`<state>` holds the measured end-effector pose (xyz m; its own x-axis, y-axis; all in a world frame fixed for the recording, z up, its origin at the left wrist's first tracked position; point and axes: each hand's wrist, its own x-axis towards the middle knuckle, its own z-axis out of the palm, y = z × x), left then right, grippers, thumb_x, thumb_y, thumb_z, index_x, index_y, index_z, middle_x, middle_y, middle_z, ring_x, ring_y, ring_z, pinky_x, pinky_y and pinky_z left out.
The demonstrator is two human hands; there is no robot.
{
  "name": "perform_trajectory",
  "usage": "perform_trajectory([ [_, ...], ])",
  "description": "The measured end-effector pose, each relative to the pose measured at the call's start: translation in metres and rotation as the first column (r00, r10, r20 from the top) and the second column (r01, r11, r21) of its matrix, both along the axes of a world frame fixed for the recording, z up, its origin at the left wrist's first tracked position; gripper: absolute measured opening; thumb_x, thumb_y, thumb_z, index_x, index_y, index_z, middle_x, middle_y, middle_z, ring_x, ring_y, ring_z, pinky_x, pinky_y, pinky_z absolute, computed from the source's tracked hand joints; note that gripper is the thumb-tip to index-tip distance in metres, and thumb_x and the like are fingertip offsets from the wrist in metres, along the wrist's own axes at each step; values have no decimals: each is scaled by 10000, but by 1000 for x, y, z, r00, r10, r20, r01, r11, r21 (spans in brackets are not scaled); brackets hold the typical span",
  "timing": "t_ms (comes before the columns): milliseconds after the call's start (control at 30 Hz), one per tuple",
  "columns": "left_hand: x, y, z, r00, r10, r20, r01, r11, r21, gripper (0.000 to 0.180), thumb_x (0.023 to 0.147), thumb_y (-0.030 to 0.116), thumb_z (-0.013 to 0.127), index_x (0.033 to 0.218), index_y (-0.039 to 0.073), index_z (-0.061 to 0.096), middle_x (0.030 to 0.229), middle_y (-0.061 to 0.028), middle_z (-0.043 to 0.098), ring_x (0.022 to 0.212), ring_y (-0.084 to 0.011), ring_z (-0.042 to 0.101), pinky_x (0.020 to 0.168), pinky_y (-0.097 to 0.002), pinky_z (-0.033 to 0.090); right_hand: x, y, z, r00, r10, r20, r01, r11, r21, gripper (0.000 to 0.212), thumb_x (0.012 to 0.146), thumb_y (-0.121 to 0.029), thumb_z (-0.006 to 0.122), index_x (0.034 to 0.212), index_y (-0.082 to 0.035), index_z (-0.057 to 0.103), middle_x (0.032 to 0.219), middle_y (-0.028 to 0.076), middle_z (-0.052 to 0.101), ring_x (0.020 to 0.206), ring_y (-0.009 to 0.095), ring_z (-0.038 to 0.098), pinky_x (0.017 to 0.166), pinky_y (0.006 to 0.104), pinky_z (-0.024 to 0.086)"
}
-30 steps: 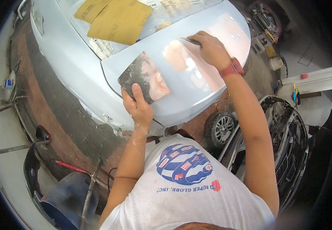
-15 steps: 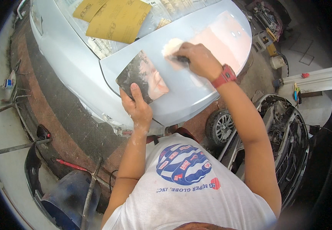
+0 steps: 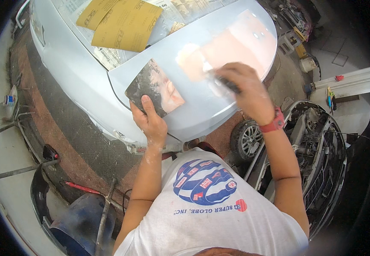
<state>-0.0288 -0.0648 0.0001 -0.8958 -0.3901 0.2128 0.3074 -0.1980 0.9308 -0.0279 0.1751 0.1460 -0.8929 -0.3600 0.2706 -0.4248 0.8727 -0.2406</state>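
Pale-blue car panel, right hand gripping a dark spreader, left hand holding a smeared board

Only 1 view is given, from a fisheye camera on the head. It looks steeply down, close above the pale blue car panel.

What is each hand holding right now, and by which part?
Left hand holds the flat, putty-smeared dark mixing board by its near edge, thumb on top. Right hand holds a dark-handled spreader by its handle.
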Motion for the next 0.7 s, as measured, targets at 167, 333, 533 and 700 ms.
perform_trajectory([
  [167,1,0,6,993,-78,92,71,994,79,476,1155,278,472,1481,-70,468,1376,-177,609,1213,-223,604,1036,-352,492,47,-27,27,997,-22,77,45,947,-317,599,825,121,581,1373,-102,674,1352,206,595,1316,405,591,1087,460,514],
  [333,12,28,33,926,-359,119,257,829,497,440,1146,262,501,1465,-41,499,1357,-148,632,1196,-202,625,1018,-334,510,84,-46,-21,978,201,49,-201,980,-17,571,885,72,623,1428,-102,605,1485,216,502,1388,442,549,1057,508,550],
  [533,8,27,16,914,-391,112,304,839,451,402,1141,265,515,1413,-31,535,1283,-132,660,1139,-195,631,1009,-320,495,81,3,-41,989,-58,136,19,962,272,602,919,-30,560,1513,-125,526,1479,212,506,1417,487,498,1114,561,483],
  [700,8,22,22,971,-200,127,211,974,-77,397,1142,272,517,1366,-53,560,1235,-138,667,1097,-199,617,993,-337,487,80,-7,-13,997,-74,19,66,965,254,589,915,-53,564,1477,-227,603,1487,129,562,1449,405,481,1182,682,328],
])
